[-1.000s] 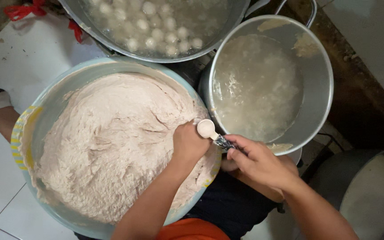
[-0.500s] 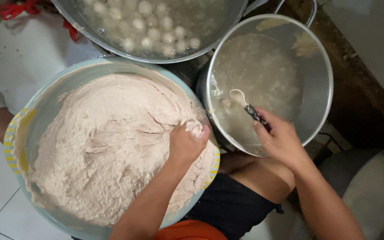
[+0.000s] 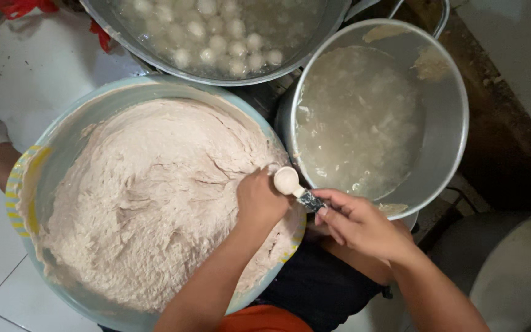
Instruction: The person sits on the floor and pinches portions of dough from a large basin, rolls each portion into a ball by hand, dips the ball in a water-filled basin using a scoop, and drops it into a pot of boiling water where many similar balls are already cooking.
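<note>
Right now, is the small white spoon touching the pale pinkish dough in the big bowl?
Cannot tell. In the head view the small white spoon, held by the right hand, sits beside the left hand above the pale pinkish dough; no gap or contact shows.

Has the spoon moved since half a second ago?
Yes. The spoon came back from over the cloudy water in the metal pot to the pot's near rim, beside the left hand.

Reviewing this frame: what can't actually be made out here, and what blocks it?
Head view only:
- Left hand: fingertips buried in the pale dough, so whether they pinch any is hidden.
- Spoon: its handle is covered by the right hand.
- Metal pot: cloudy liquid hides its bottom.
- Upper basin: cut off by the top edge; its white balls cannot be counted.
- Round grey thing at lower right: cropped, unidentifiable.
</note>
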### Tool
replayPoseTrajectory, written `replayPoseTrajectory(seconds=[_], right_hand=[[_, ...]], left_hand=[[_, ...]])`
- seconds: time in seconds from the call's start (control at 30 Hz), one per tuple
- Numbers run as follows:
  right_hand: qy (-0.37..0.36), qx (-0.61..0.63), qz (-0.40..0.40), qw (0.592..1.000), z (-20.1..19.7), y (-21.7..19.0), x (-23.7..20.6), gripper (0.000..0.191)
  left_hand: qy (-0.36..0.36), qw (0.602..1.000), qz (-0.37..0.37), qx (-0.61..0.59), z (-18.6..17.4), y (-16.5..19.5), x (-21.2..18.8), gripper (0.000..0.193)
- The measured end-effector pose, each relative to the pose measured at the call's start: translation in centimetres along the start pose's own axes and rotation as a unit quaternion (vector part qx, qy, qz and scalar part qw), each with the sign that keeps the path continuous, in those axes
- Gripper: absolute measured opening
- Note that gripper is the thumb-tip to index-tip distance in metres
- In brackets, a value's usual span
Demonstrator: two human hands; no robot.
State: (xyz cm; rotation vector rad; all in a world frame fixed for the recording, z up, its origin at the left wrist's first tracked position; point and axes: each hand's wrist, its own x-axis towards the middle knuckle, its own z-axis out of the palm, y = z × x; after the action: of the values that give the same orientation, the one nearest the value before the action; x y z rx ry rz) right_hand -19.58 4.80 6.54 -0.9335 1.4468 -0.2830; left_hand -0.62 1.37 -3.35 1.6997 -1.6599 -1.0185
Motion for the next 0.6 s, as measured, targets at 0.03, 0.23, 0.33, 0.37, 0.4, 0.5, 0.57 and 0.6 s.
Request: replayPoseTrajectory(seconds=[0.03,0.23,0.33,0.37,0.4,0.5,0.57,0.6], right_hand=[[-0.008,0.032,0.012,0.999,-0.5,0.1,0.2,0.044],[0.187,-0.171,-0.068,0.965,-3.2,0.2,1.6,0.047],[0.26,-0.304,-0.146,0.905,-4.1,-0.2,2.5,0.045],[0.264,-0.307,-0.144,0.903,-4.4,-0.4,2.6,0.045],[0.268,-0.31,-0.142,0.901,-4.7,-0.5,2.6,0.044],[0.278,-0.27,-0.063,0.92,-4.7,-0.7,1.9,0.042],[0.24,-0.211,-0.025,0.947,-3.9,-0.6,1.0,0.042],[0.198,-0.173,-0.027,0.964,-3.2,-0.4,0.3,0.043]], left_hand=[[0.011,0.999,0.014,0.036,-0.4,0.1,0.2,0.041],[0.045,0.998,0.042,0.03,-0.6,0.2,-0.4,0.036],[0.068,0.992,0.104,-0.024,0.1,-0.4,-0.4,0.023],[0.076,0.988,0.129,-0.039,0.3,-0.6,-0.5,0.017],[0.082,0.988,0.115,-0.064,0.5,-0.7,-0.6,0.015],[0.099,0.984,0.082,-0.124,1.1,-1.1,-0.7,0.016],[0.105,0.981,0.08,-0.145,1.5,-1.1,-0.9,0.018],[0.112,0.98,0.086,-0.144,1.7,-1.1,-1.0,0.019]])
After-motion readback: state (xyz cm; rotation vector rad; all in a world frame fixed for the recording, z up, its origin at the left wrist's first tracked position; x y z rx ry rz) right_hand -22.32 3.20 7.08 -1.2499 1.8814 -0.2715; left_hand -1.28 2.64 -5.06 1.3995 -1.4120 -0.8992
